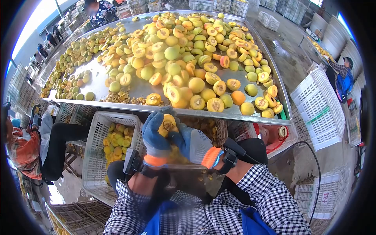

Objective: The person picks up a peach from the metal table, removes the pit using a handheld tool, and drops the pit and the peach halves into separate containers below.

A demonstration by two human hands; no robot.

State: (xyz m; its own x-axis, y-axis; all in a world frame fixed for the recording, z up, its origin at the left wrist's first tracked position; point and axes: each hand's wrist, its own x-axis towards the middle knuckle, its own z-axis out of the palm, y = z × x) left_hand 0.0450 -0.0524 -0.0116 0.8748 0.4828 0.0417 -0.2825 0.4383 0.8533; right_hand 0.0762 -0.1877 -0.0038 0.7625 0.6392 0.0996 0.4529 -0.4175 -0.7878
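A yellow peach half (168, 124) is held in front of the table edge, its cut face with the brown pit hollow turned towards me. My left hand (155, 133), in a blue and grey work glove with an orange cuff, is closed round its left side. My right hand (192, 143), gloved alike, has its fingers bent against the fruit's right side; whether a small tool is in it is hidden. Just beyond both hands, halved and whole peaches (172, 53) lie heaped on a metal table (129, 106). Loose pits (117, 96) lie near its front edge.
A white crate (90, 156) with peach halves (116, 143) stands left of my legs. A red-rimmed container (274, 137) is at right, near a black cable (319, 168). White crates (319, 107) stand further right. Co-workers sit at left (25, 150), right (344, 80) and far side (102, 13).
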